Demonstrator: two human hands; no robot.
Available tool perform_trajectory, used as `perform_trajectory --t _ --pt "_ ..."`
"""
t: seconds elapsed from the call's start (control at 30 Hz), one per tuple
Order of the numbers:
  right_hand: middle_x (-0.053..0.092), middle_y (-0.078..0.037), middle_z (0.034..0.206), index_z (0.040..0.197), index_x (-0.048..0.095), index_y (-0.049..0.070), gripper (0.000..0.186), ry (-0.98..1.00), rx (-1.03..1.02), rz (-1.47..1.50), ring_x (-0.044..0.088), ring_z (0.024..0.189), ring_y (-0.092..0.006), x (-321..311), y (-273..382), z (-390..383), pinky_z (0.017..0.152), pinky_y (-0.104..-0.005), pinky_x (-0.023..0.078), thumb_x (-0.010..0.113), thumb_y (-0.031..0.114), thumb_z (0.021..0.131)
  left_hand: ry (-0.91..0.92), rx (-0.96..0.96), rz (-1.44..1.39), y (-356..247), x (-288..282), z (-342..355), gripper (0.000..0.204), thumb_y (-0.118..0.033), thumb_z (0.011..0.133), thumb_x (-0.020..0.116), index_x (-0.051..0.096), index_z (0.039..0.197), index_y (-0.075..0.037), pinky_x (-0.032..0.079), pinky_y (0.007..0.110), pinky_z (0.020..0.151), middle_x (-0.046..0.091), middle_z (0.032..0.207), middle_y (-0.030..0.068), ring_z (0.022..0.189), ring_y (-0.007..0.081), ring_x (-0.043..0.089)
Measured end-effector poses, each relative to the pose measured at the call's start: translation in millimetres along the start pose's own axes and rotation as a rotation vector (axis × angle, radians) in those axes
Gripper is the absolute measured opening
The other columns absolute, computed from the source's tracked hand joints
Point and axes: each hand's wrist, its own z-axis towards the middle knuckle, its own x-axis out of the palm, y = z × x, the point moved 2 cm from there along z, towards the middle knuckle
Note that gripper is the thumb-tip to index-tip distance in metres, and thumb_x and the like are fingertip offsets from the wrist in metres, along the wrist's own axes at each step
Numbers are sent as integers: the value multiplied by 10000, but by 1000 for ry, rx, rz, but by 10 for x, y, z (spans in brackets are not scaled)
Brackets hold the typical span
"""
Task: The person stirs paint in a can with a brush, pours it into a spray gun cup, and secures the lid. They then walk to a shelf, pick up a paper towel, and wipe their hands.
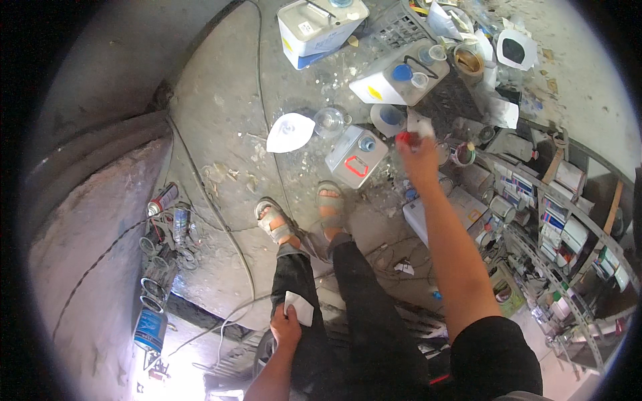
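Note:
My left hand [286,326] is closed on a small flat white pad [300,309] in front of my left trouser leg. My right hand [418,152] is stretched forward, its fingers round a small red object [405,138] that looks like a cap, partly hidden by them. Just left of it stands a square metal can [347,162] with a red handle and an open spout. Beyond that hand are a white jug with a blue cap [374,86], a round container [386,119] and crumpled white scraps [420,120]. A white cut sheet [289,134] and a clear tub [328,121] lie further left.
Cables [221,222] cross the dirty floor [217,147] near my sandalled feet [271,219]. Several cans [150,327] line the left wall. A metal shelf [562,200] crowded with tins is on the right. A white container [319,33] and grey crate [394,27] are at the back.

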Motion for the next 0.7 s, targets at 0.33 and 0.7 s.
perform_trajectory --t 0.33,0.7 --pt "572 -252 1120 1230 521 -18 480 132 -10 -160 568 1025 -424 1061 -570 -176 866 -469 467 693 79 792 55 -51 -27 195 -21 13 233 -246 925 560 656 1015 -54 517 433 704 677 863 193 804 369 670" --pt "620 -230 972 1040 559 -31 339 213 -295 -482 590 936 -424 1112 -459 -35 815 -491 478 698 181 815 83 -61 -34 226 -68 51 229 -225 925 556 653 1011 -36 514 433 709 675 887 193 824 373 668"
